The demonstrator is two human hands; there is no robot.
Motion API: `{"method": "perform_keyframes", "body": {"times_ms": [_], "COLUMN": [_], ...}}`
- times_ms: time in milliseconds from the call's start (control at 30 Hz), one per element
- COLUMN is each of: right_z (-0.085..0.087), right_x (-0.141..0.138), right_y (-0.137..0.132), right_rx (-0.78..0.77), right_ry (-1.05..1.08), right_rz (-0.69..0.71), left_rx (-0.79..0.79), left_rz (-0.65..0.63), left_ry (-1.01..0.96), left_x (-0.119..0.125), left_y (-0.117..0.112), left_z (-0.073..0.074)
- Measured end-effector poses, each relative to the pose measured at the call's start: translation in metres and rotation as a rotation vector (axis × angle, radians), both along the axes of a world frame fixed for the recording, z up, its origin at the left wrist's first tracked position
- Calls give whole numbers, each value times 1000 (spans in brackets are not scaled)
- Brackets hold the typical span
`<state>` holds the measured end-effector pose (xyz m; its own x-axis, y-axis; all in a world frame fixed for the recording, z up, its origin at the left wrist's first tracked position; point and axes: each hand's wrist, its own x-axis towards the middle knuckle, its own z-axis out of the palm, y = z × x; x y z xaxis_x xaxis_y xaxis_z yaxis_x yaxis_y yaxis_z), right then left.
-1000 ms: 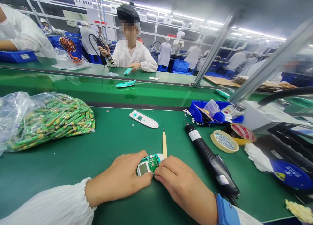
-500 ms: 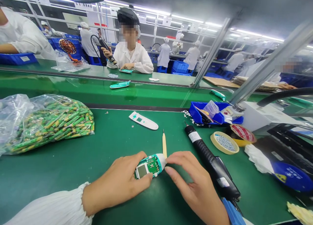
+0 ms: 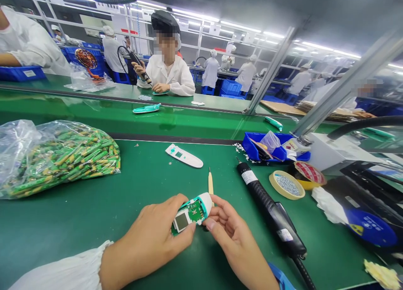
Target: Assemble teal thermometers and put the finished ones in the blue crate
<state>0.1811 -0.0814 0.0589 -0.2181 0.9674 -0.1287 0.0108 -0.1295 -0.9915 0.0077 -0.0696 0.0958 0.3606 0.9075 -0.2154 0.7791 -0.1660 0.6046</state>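
Observation:
My left hand is closed around an opened handheld device housing, teal with a white nose cap. Inside it a green circuit board and a small grey screen face up. Curled fingers of my right hand touch the nose end, the index finger along the cap and the thumb just below. A cream-handled screwdriver lies right behind the housing, its lower end partly hidden. Farther back rests a white cover with a small window. To the right is a black electric screwdriver.
A plastic bag of green circuit boards fills the left side. At right stand a blue bin, a round dish of small screws and tape. Teal housings lie on the belt, and a co-worker sits opposite.
My right hand has shifted left and its fingers have curled in under the nose end. The housing is tilted slightly more. The teal housings on the belt have moved left.

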Motion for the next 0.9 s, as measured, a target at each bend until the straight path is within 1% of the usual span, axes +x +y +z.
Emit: {"method": "perform_keyframes", "body": {"times_ms": [133, 300, 433, 600, 767, 900], "right_z": [-5, -3, -1, -1, -3, -5], "right_x": [-2, -3, -4, -6, -10, -15], "right_y": [0, 0, 1, 2, 4, 5], "right_rx": [-1, -21, -27, -5, -54, -55], "right_ry": [22, 61, 73, 44, 86, 88], "right_rz": [-18, -14, -26, -31, -44, -85], "left_rx": [31, 51, 78, 99, 115, 132], "left_rz": [-12, -23, -55, -74, -101, -113], "left_ry": [1, 3, 53, 66, 64, 93], "left_x": [1, -1, -3, -3, -2, 1], "left_y": [-3, -4, -4, -4, -4, -3], "left_z": [1, -7, -13, -17, -21, -23]}}
